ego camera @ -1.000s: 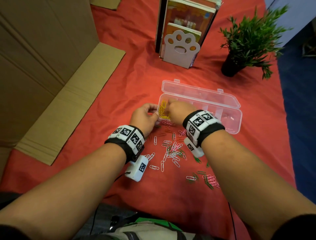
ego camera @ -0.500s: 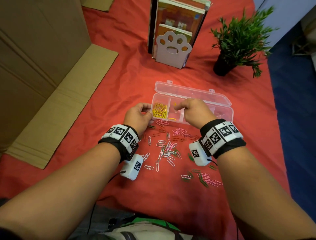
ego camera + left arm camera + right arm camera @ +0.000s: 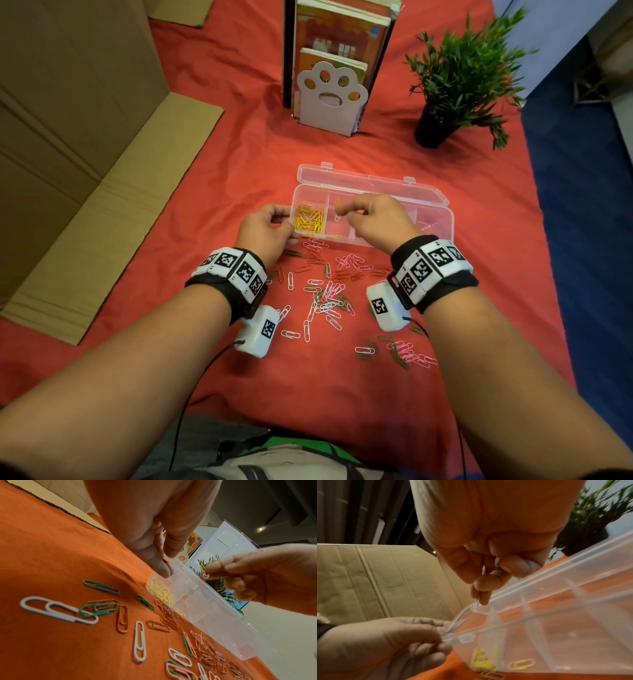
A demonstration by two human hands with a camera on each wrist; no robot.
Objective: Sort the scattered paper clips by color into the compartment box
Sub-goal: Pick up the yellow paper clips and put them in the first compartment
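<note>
Perhaps white clip, half-hidden by right hand

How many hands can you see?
2. The left hand grips the left end of the clear box. The right hand is above the box, pinching a white paper clip. No others show.

One clear compartment box, one potted plant, one paw-shaped bookend, two hands, one pile of yellow clips; the loose clips are too many to count.
</note>
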